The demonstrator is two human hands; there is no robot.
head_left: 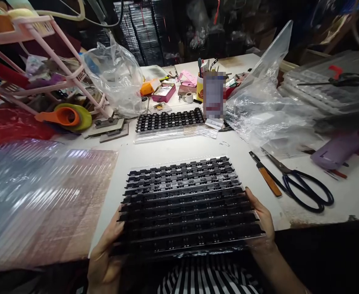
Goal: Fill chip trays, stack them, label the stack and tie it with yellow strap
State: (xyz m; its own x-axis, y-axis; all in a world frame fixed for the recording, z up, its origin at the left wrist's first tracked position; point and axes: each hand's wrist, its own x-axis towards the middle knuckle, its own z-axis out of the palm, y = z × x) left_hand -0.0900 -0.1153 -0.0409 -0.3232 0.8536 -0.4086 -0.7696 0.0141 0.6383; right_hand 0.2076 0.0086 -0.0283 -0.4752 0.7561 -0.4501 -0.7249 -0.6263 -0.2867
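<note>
A clear plastic tray packed with rows of small black plastic parts is held level at the table's front edge. My left hand grips its left side, the fingers hidden underneath. On the right side my right hand is closed around the edge, with its thumb along the rim. Beyond it lies a second batch of black parts in rows, beside a clear plastic strip. Large dark-handled scissors and an orange-handled tool rest to the right of my right hand.
Stacked clear trays cover the left of the table. A pink rack holds tape dispensers and odds and ends. Crumpled clear plastic bags stand at the back. A yellow cup with tools and a purple object are also there.
</note>
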